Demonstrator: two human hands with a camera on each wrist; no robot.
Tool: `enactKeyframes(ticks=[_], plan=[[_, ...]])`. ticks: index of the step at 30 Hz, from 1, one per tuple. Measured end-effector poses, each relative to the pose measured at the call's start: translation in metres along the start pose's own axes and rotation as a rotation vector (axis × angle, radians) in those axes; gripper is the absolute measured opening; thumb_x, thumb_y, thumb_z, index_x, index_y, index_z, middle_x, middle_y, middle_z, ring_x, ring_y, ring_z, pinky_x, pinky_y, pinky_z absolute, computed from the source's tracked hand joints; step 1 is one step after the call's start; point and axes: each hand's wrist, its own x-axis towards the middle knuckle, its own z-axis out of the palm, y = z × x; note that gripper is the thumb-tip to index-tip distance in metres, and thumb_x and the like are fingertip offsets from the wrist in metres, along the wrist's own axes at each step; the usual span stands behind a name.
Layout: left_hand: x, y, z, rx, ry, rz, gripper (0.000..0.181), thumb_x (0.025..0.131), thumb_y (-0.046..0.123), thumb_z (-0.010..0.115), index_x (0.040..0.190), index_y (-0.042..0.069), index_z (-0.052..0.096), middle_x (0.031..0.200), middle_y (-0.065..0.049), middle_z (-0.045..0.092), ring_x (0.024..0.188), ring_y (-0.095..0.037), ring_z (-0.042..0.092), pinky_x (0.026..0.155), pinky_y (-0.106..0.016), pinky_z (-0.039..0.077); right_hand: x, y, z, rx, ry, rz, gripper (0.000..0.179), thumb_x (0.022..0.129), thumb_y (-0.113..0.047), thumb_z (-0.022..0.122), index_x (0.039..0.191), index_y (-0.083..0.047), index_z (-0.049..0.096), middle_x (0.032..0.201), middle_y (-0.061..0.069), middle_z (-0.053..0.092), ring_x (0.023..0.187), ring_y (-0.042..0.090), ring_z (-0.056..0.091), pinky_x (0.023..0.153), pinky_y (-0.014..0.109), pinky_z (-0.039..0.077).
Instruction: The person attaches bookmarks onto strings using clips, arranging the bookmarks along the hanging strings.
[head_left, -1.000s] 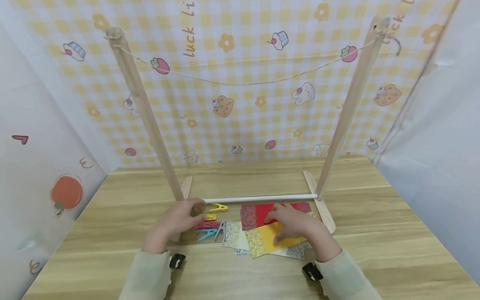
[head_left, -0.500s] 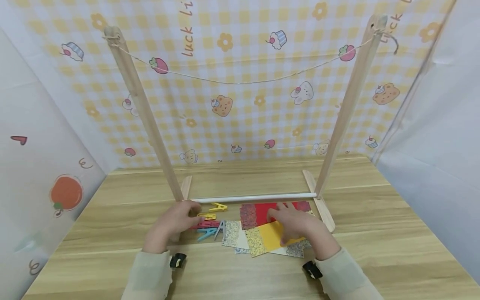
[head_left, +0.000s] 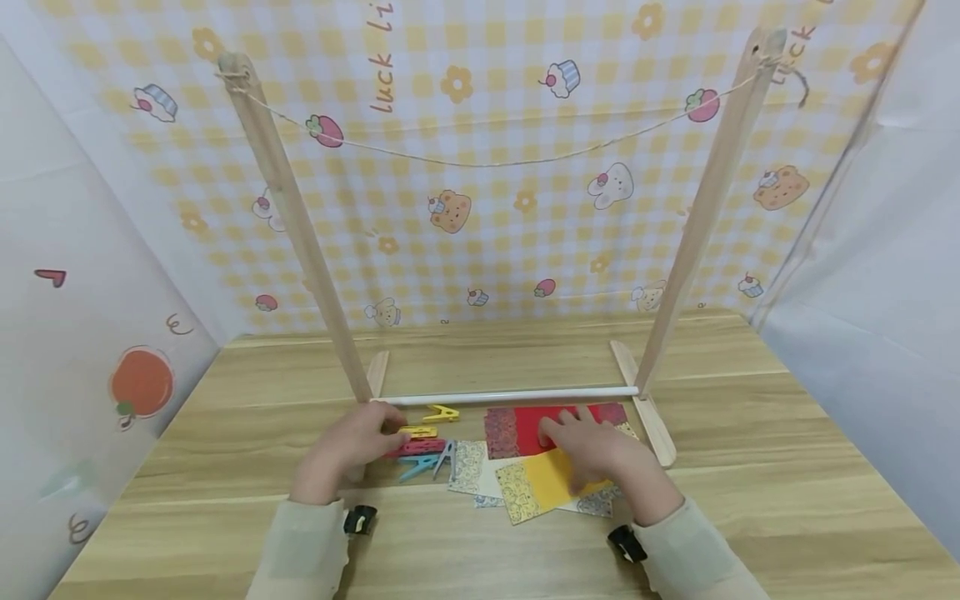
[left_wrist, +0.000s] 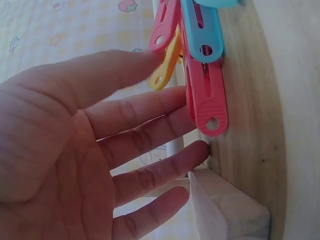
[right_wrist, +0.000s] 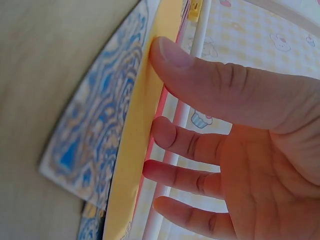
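Observation:
My left hand (head_left: 358,443) lies beside a small heap of plastic clothespins, fingers loosely bent. In the left wrist view its thumb and index finger are close to a red clothespin (left_wrist: 210,100) and a yellow clothespin (left_wrist: 167,65); whether they touch is unclear. A blue clothespin (head_left: 417,467) and a grey clothespin (head_left: 446,457) lie alongside. Over the paper cards spreads my right hand (head_left: 600,450). Its thumb touches the yellow card (head_left: 542,479), and its fingertips reach the red card (head_left: 528,433) behind. Underneath is a white card (head_left: 487,477) with patterned ends.
A wooden frame stands behind, with a left post (head_left: 300,225), a right post (head_left: 708,208) and a white bar (head_left: 510,395) low between them. A slack string (head_left: 480,165) joins the post tops. Another yellow clothespin (head_left: 441,414) lies near the bar.
The right thumb has shifted rightward over the yellow card. That card's left end has slid slightly toward me. My left hand stays nearly still, and the head view has drifted a little.

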Motion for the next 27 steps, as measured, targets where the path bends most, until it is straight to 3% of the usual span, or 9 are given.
enactKeyframes(ticks=[9,17,23,27], plan=[[-0.0017,0.0018,0.0010,-0.020,-0.003,-0.025,0.018,0.091,0.013,0.069,0.108,0.006,0.072,0.100,-0.004,0.069,0.087,-0.017,0.059,0.082,-0.042,0.053,-0.0010,-0.0014,0.0034,-0.061,-0.034,0.023,0.068,0.059,-0.009,0.095,0.111,-0.022,0.052,0.110,0.004,0.047,0.110,0.030,0.040,0.091,0.055,0.046],[0.0015,0.0011,0.0006,0.009,0.010,0.017,0.014,0.088,0.007,0.069,0.101,0.004,0.069,0.088,-0.003,0.063,0.078,-0.017,0.054,0.071,-0.033,0.048,0.0008,-0.0073,0.0000,-0.121,-0.045,0.033,0.069,0.058,-0.009,0.095,0.111,-0.018,0.052,0.108,0.006,0.047,0.110,0.031,0.040,0.089,0.054,0.046],[0.0008,-0.0009,0.0001,-0.020,0.025,0.014,0.017,0.088,0.007,0.070,0.103,0.006,0.064,0.091,-0.004,0.064,0.081,-0.017,0.054,0.076,-0.035,0.050,0.0018,-0.0082,-0.0002,-0.123,-0.057,0.029,0.070,0.059,-0.011,0.095,0.110,-0.017,0.047,0.105,0.006,0.046,0.108,0.030,0.039,0.084,0.050,0.043],[0.0018,-0.0020,-0.0008,-0.067,0.039,0.048,0.020,0.087,0.006,0.070,0.106,0.005,0.061,0.092,-0.005,0.064,0.079,-0.017,0.055,0.073,-0.033,0.050,0.0030,-0.0074,-0.0019,-0.125,-0.051,0.031,0.072,0.061,-0.009,0.094,0.118,-0.012,0.049,0.119,0.010,0.056,0.120,0.035,0.044,0.097,0.059,0.042]])
